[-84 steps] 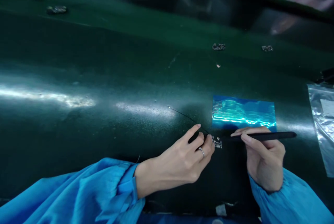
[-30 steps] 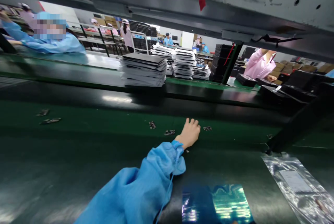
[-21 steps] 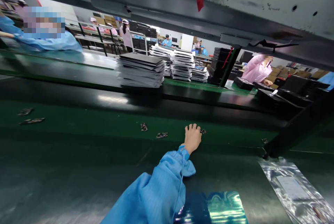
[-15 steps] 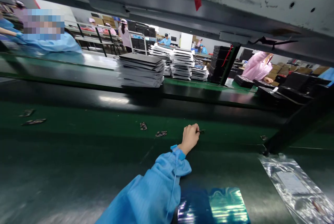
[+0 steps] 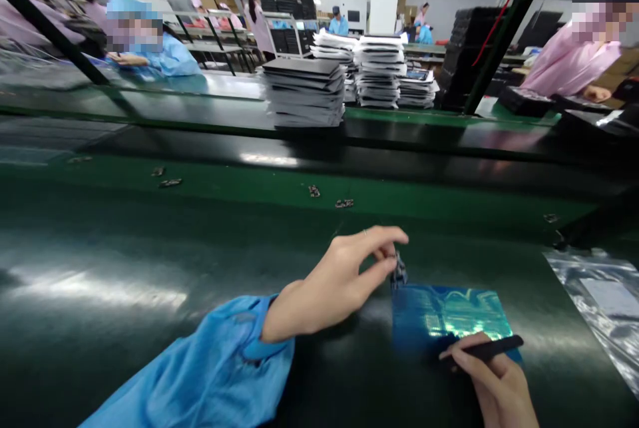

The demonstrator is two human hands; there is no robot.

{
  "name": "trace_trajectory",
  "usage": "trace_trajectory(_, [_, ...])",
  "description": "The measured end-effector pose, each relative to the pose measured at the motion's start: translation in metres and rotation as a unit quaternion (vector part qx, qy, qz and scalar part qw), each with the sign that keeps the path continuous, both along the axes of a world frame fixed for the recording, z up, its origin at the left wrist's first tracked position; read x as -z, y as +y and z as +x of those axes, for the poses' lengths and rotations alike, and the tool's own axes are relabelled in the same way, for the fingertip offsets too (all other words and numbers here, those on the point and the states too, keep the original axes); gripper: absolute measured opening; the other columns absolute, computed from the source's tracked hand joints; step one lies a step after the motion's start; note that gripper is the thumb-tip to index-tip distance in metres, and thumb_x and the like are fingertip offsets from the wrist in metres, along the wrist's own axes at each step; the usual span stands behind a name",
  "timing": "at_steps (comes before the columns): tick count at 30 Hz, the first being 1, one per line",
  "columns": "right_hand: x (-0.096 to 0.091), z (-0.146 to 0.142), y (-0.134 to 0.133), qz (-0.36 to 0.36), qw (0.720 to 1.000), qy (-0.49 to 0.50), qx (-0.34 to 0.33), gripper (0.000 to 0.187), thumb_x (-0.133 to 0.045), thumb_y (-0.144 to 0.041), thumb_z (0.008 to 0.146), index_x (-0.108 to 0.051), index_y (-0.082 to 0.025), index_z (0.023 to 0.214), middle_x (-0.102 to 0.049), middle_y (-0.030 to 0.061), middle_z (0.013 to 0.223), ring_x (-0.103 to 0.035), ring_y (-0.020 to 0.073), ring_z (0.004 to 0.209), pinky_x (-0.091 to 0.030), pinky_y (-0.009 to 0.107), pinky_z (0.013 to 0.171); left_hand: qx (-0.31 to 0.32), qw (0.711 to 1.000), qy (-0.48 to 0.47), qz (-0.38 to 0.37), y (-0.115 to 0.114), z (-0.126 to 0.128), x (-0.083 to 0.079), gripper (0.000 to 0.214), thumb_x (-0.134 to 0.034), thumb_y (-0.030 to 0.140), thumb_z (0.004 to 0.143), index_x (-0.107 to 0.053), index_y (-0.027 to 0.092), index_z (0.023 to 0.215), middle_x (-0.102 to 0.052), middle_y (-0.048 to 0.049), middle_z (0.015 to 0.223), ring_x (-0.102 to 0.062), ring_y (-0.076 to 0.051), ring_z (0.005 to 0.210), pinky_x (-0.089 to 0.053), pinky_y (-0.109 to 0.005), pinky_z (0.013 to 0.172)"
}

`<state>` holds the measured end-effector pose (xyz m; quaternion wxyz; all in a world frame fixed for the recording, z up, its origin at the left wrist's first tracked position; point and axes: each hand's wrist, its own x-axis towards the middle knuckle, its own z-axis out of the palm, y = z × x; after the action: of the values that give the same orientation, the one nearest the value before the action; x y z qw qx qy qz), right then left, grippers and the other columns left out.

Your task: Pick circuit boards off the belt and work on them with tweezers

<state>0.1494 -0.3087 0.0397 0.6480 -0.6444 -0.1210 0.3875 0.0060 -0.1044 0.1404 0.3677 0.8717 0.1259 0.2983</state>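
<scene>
Left hand (image 5: 339,281) raised off the belt, thumb and forefinger closed in a pinch on a small circuit board (image 5: 398,273), other fingers loosely curled. The board hangs at the fingertips, over the far-left corner of a shiny blue film sheet (image 5: 449,311). Whether it touches the sheet is hard to tell from this view. Board too small to read in detail; its surface looks crowded with tiny parts.

Handling judgement: very light, stiff, but probably fragile at the soldered parts. Likely easy to drop or flick away. Safest hold is by the bare edges, with no pressure on the components. The film looks thin and slick, so a board may slide on it.

Right hand (image 5: 492,375) at near right, by the near edge of the sheet, gripping a slim black pen-shaped tool (image 5: 492,348) in a writing hold, its shaft lying above the sheet.

Around: dark green work belt (image 5: 124,248) under everything; silvery plastic bag (image 5: 594,301) off to the right; a few similar small boards (image 5: 313,191) scattered along the far green strip. Beyond, stacks of flat black-and-white items (image 5: 304,92), with a co-worker in a pink smock (image 5: 569,62) at far right.
</scene>
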Motion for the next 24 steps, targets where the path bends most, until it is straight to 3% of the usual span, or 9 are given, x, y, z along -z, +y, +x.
trace_trajectory(2, [-0.003,0.001,-0.002,-0.005,1.0,0.004,-0.003,0.025,-0.083,-0.037,0.058,-0.071,-0.016,0.065,-0.066,0.0054,0.069,-0.058,0.0182,0.07,-0.049,0.021,0.063,0.12,0.988,0.095,0.001,-0.016,-0.017,-0.003,0.017,-0.049,0.009,0.089,-0.058,0.016,0.101,-0.061,0.0008,0.086,-0.057,-0.009,0.075,-0.045,-0.017,0.068])
trace_trajectory(4, [-0.006,0.001,-0.002,-0.007,1.0,0.003,0.012,0.024,-0.083,-0.035,0.059,-0.071,-0.015,0.066,-0.066,0.0046,0.071,-0.058,0.0176,0.071,-0.049,0.02,0.064,0.216,0.956,0.192,0.044,-0.031,-0.024,0.004,0.016,-0.05,0.006,0.087,-0.059,0.016,0.095,-0.061,0.0013,0.084,-0.057,-0.01,0.074,-0.044,-0.017,0.067])
trace_trajectory(7, [-0.012,0.0,0.0,-0.005,0.999,-0.004,0.039,0.023,-0.082,-0.036,0.06,-0.07,-0.018,0.066,-0.066,0.0026,0.071,-0.059,0.0166,0.072,-0.049,0.02,0.066,0.27,0.918,0.252,0.145,-0.05,-0.021,0.028,0.016,-0.059,0.007,0.081,-0.059,0.019,0.091,-0.059,0.0049,0.081,-0.057,-0.009,0.072,-0.044,-0.018,0.068])
trace_trajectory(10, [-0.017,-0.001,0.006,0.0,0.999,-0.026,0.048,0.023,-0.082,-0.038,0.059,-0.069,-0.019,0.066,-0.066,0.0019,0.068,-0.06,0.0179,0.073,-0.048,0.024,0.069,0.26,0.914,0.247,0.189,-0.059,-0.014,0.051,0.016,-0.059,0.011,0.081,-0.06,0.02,0.093,-0.059,0.003,0.088,-0.056,-0.011,0.076,-0.045,-0.02,0.069])
trace_trajectory(13, [-0.021,0.001,0.014,0.003,0.998,-0.061,0.034,0.021,-0.081,-0.037,0.059,-0.07,-0.019,0.063,-0.064,0.0011,0.069,-0.06,0.0178,0.073,-0.046,0.026,0.071,0.212,0.923,0.239,0.214,-0.057,-0.014,0.064,0.021,-0.054,0.008,0.082,-0.059,0.015,0.101,-0.059,-0.0041,0.101,-0.055,-0.019,0.088,-0.045,-0.03,0.079])
trace_trajectory(18, [-0.025,0.003,0.022,-0.001,0.991,-0.13,-0.04,0.016,-0.08,-0.031,0.063,-0.07,-0.019,0.066,-0.064,0.0007,0.071,-0.059,0.0188,0.073,-0.042,0.029,0.067,0.12,0.927,0.229,0.271,-0.059,-0.023,0.07,0.034,-0.049,0.005,0.082,-0.053,0.007,0.115,-0.053,-0.0153,0.121,-0.05,-0.031,0.104,-0.041,-0.046,0.089])
trace_trajectory(24, [-0.01,-0.008,0.024,0.028,0.975,-0.215,-0.047,0.01,-0.078,-0.027,0.069,-0.07,-0.022,0.072,-0.065,-0.0011,0.073,-0.06,0.0197,0.073,-0.042,0.031,0.067,0.099,0.918,0.208,0.324,-0.071,-0.033,0.08,0.035,-0.049,0.009,0.083,-0.053,0.009,0.118,-0.05,-0.0134,0.129,-0.043,-0.034,0.118,-0.035,-0.051,0.098])
